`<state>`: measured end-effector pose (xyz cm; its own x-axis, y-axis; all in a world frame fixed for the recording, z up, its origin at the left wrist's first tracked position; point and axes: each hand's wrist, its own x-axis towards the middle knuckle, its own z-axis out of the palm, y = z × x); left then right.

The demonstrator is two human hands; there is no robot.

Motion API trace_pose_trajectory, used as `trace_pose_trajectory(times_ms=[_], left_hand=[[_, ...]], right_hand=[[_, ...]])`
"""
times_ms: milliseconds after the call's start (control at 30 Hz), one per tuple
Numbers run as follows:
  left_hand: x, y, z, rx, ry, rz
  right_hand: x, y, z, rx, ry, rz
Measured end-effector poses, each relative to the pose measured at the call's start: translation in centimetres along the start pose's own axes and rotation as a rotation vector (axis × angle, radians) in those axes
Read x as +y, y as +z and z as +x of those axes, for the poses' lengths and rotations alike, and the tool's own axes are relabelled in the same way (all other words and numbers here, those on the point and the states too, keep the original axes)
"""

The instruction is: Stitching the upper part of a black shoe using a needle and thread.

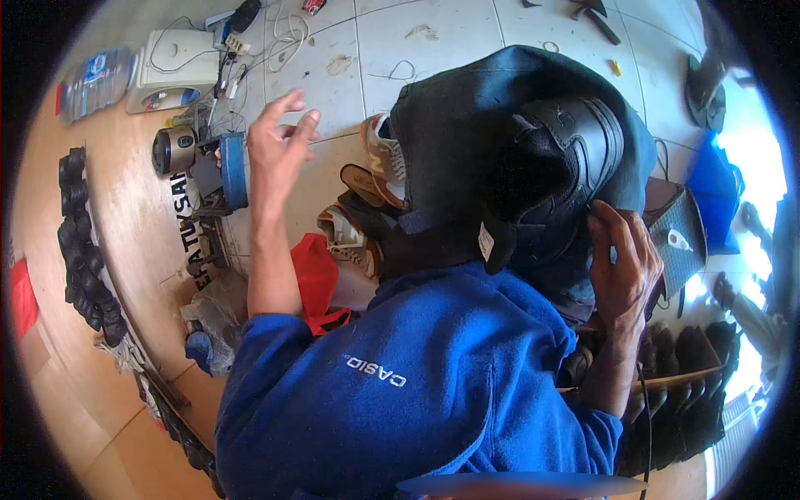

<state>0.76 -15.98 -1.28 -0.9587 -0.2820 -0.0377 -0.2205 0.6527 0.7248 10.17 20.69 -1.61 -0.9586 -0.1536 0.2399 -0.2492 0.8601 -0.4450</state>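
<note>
A black leather shoe (581, 154) with stitched, curved panels lies on my lap, over dark trousers (454, 108). Its tongue, bearing a white label (486, 242), hangs toward my body. At the shoe's lower right edge is my right hand (625, 258), fingers curled with their tips against it; whether something thin is also between them I cannot make out. My left hand (283, 137) is raised well off to the left, above the floor and apart from the shoe. Its fingers are bent but spread, slightly blurred, with nothing visible in them.
Brown-and-white sneakers (383, 158) and a red cloth bag (314, 279) lie left of my legs. A blue box (233, 171) stands beyond my left forearm. At right are a grey case (679, 237), a blue bag (715, 192) and a rack of dark shoes (687, 375).
</note>
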Motion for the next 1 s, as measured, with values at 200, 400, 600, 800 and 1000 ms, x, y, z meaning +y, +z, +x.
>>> trace_pose_trajectory(times_ms=[200, 400, 600, 800, 1000], left_hand=[[7.8, 8.7, -5.0, -0.576, 0.866, -0.293], [7.8, 8.8, -3.7, -0.685, 1.027, -0.202], [7.5, 6.8, -3.6, -0.927, 0.360, -0.524], [9.2, 9.5, -4.2, -1.039, 0.741, 0.136], [9.0, 7.5, -3.3, -1.216, 0.480, -0.212]], right_hand=[[-0.5, 0.7, 0.1, 0.013, -0.033, -0.034], [-0.4, 0.4, -0.5, 0.043, -0.028, -0.088], [0.0, 0.5, -0.7, 0.054, -0.016, -0.069], [0.1, 0.8, -0.6, -0.025, -0.058, -0.087], [0.4, 1.2, -1.2, 0.075, -0.058, -0.087]])
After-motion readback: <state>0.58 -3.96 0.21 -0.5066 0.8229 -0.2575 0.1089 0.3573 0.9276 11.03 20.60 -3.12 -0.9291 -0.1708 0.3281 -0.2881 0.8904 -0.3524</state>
